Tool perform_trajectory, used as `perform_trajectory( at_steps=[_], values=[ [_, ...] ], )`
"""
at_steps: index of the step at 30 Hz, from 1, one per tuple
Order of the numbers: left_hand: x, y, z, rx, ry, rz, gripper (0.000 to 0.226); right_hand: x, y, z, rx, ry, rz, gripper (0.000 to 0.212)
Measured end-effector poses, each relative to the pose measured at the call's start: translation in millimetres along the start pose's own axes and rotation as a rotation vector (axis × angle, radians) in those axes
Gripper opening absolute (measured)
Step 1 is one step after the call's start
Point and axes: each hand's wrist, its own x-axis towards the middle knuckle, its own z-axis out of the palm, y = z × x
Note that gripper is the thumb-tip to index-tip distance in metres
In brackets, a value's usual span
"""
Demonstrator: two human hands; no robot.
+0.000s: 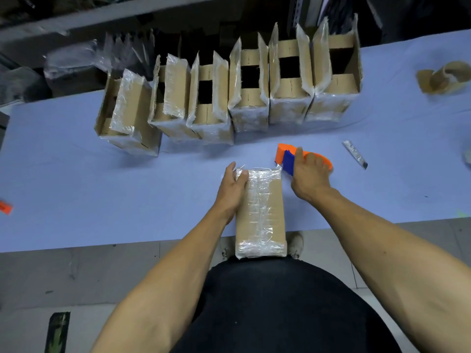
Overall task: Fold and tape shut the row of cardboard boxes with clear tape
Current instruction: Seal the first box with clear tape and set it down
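So there's a closed cardboard box [260, 212] lying flat at the near edge of the pale blue table [76, 187], already wrapped in clear tape, and the left hand [230, 189] is gripping its far left corner, thumb on top and fingers curled down the side. The right hand [309, 175] is wrapped tight around an orange and blue tape dispenser [286, 159] sitting right at the box's far right corner. Behind them a row of open boxes [229, 90] stands with flaps up along the back of the table, with a utility knife [355, 154] off to the right and a spare tape roll [444, 77] at the far right.
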Motion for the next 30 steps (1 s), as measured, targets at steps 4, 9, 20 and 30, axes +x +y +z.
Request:
perform_trajectory(
  at_steps=[4, 9, 20, 30],
  values=[
    [0, -3, -1, -0.121, 0.143, 0.062, 0.027, -1, -4, 18, 0.216, 0.026, -0.070, 0.053],
    [6, -2, -1, -0.203, 0.168, 0.027, 0.020, -17, -19, 13, 0.887, 0.319, 0.083, 0.025],
    [1, -10, -10, -0.289, 0.219, 0.054, 0.012, -36, -55, 4, 1.053, 0.225, 0.069, 0.023],
    [-14, 39, -37, -0.554, 0.291, 0.234, 0.006, -25, -86, -50, 1.063, 0.407, -0.134, 0.009]
  ],
)
